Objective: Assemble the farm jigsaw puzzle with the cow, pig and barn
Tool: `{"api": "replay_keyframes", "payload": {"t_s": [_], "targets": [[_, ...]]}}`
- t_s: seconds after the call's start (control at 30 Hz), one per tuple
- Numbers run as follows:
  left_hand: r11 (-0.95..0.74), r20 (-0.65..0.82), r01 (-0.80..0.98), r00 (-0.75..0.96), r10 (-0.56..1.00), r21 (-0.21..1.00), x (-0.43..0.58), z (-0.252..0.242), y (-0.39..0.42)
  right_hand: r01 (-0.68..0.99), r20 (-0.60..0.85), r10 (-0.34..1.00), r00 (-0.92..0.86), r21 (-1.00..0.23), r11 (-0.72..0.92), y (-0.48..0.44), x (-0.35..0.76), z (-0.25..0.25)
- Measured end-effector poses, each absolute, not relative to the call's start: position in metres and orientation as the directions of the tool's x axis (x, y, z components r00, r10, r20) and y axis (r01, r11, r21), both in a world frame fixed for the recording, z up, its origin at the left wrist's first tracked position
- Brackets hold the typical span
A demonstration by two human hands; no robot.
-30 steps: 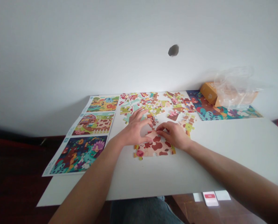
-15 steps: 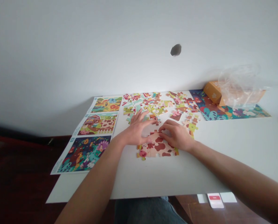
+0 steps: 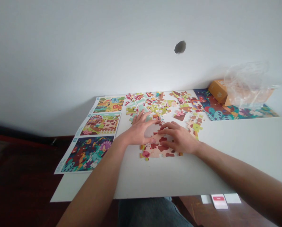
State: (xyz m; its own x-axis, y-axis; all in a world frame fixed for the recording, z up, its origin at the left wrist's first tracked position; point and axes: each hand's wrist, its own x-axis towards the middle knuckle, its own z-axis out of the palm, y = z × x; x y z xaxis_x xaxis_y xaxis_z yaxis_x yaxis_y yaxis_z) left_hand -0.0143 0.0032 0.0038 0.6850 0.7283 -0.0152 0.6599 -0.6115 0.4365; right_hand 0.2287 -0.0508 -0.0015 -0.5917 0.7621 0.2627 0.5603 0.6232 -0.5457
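Note:
A partly joined jigsaw section [image 3: 156,153] lies flat on the white table, showing a cream cow with brown patches and a pink snout. My left hand [image 3: 138,131] has its fingers spread, and its thumb rests at the section's upper left edge. Over the section's upper right, my right hand [image 3: 179,138] bends its parted fingers down onto the pieces, partly hiding them. Just beyond my hands, loose jigsaw pieces [image 3: 163,109] are scattered, some joined in small groups. Among them is a piece with pink pigs [image 3: 179,114].
On the left, a printed sheet [image 3: 100,124] with three pictures overhangs the table edge [image 3: 67,189]. An orange box [image 3: 218,90] and a clear plastic bag [image 3: 245,88] stand on a dark forest picture [image 3: 214,115] at the back right. A phone [image 3: 219,201] lies below the table.
My right hand has shifted slightly left over the cow section, and its thumb and fingers have moved apart. My left hand stays nearly in place. The camera view has shifted a little.

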Motion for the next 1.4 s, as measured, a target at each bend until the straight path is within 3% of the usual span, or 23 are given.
{"api": "replay_keyframes", "payload": {"t_s": [0.97,1.07,1.23,1.4], "targets": [[-0.646,-0.024,0.671,0.7,0.714,0.364,-0.013,-0.007,0.005,0.623,0.275,0.829,-0.488,-0.555,0.551,-0.065,0.229,0.01],[-0.649,-0.005,0.674,0.695,0.719,0.353,-0.015,-0.007,0.005,0.57,0.282,0.775,-0.565,-0.547,0.614,-0.072,0.227,0.013],[-0.663,0.028,0.651,0.705,0.708,0.37,-0.017,-0.005,0.007,0.395,0.26,0.558,-0.788,-0.482,0.782,-0.081,0.223,0.015],[-0.661,0.049,0.652,0.697,0.715,0.37,-0.015,-0.004,0.008,0.37,0.187,0.469,-0.863,-0.398,0.839,-0.085,0.221,0.019]]}}
